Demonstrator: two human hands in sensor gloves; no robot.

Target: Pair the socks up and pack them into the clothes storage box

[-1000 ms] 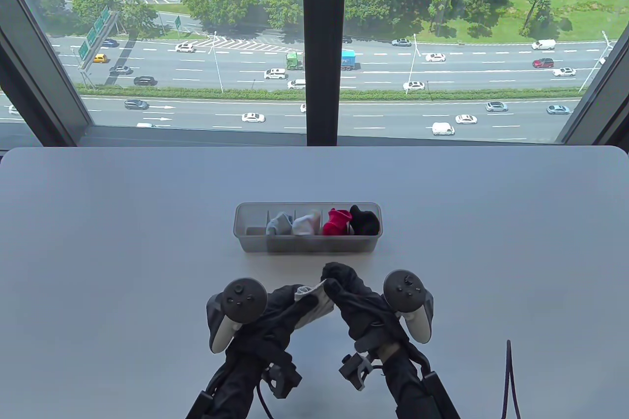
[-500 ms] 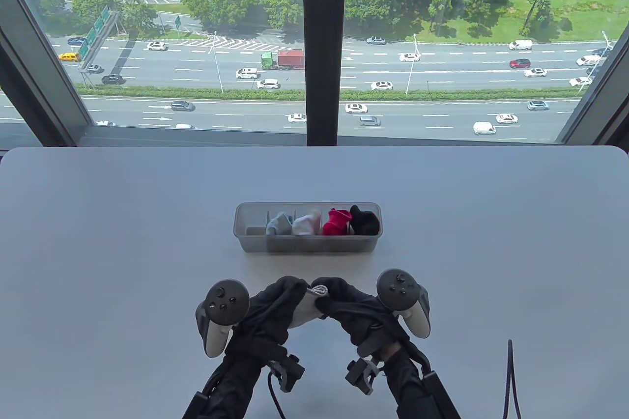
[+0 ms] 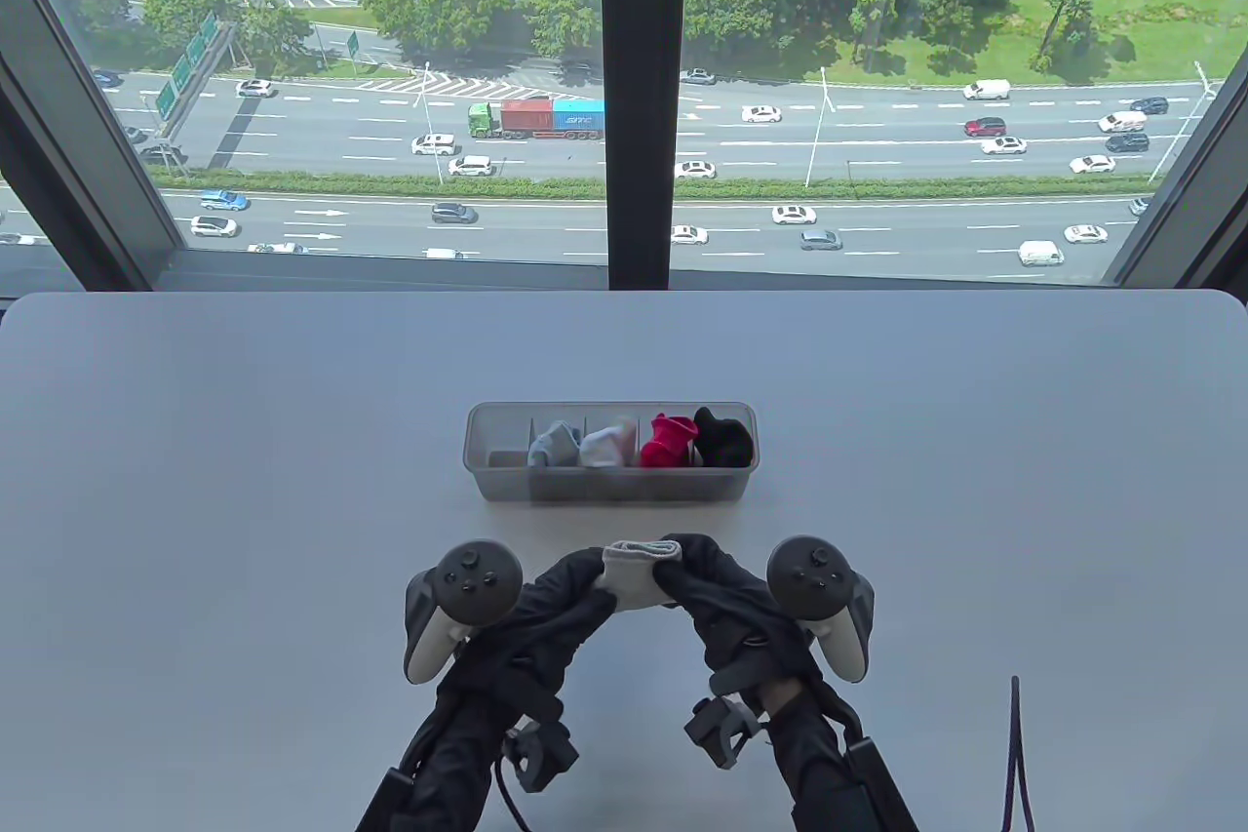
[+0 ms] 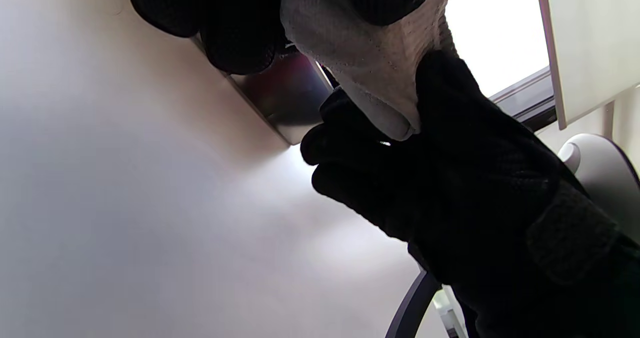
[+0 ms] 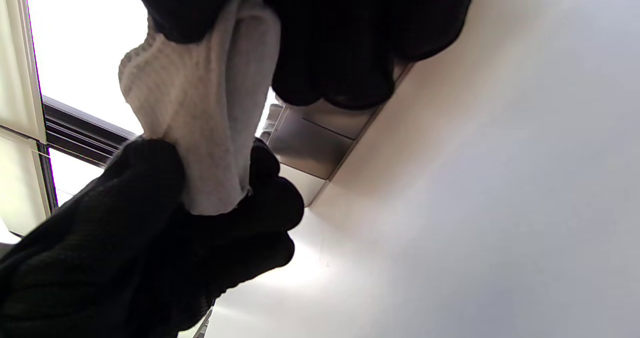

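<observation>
A light grey sock bundle (image 3: 636, 569) hangs just above the table, gripped from both sides. My left hand (image 3: 583, 580) curls round its left side, and my right hand (image 3: 690, 569) curls round its right side. The clear storage box (image 3: 604, 489) stands a short way beyond the hands. Its compartments hold a light blue pair (image 3: 553, 444), a white pair (image 3: 606, 446), a red pair (image 3: 669, 440) and a black pair (image 3: 723, 438); the leftmost compartment (image 3: 499, 444) holds nothing. In the wrist views the sock (image 4: 370, 62) (image 5: 205, 117) is pinched between black gloved fingers (image 4: 240, 22) (image 5: 350, 37), with the box (image 4: 285, 102) (image 5: 310, 145) behind.
The pale table (image 3: 244, 481) spreads wide on both sides of the box. A dark cable loop (image 3: 1012, 744) stands at the near right edge. A window with a dark frame (image 3: 639, 91) runs along the far edge.
The sock, earlier stretched slantwise between my hands, is now bunched into a compact bundle at my fingertips. Both hands have turned inward and edged slightly toward the box.
</observation>
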